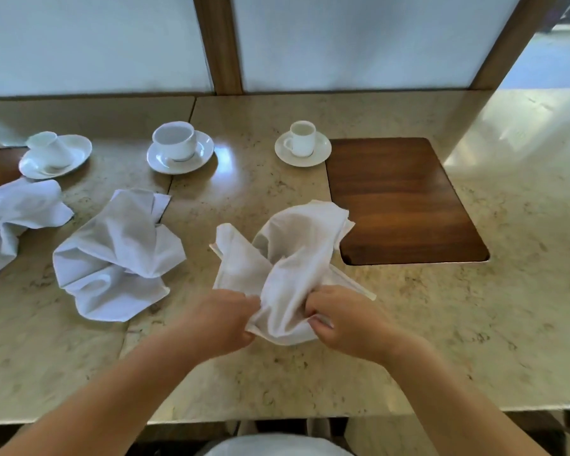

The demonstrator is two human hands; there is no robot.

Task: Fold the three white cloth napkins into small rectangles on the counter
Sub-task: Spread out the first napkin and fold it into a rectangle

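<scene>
1. The polished beige stone bench (441, 324) carries three crumpled white cloth napkins; the dark brown rectangular wooden inlay panel (405, 202) set into its top serves as the landmark here.
2. The held white napkin (290, 258) sits just to the near-left of the wooden panel, and its far corner overlaps the panel's left edge. It is bunched, not flat; its long axis runs from the hands at the near end up and away toward the panel, with one flap splaying off to the left and a hemmed edge trailing to the right on the bench.
3. The left hand (224, 320) has its fingers curled round the napkin's near-left edge and grips it.
4. The right hand (336, 320) pinches the napkin's near-right edge, fingers curled on the cloth. The two hands are close together, with a gathered fold of cloth between them.
5. The middle crumpled white napkin (116, 255) lies well to the left of the panel, unfolded and rumpled, its long axis running diagonally from near-left to far-right.
6. The far-left crumpled white napkin (17, 218) lies farther left again, partly cut off by the frame's edge.
7. Beyond the napkins, three white ceramic cups on white saucers stand in a row: the small cup (301, 139) touching the panel's far-left corner, the wide cup (176, 143) farther left, and the tilted cup (51, 153) farthest left, leaning on its saucer.
</scene>
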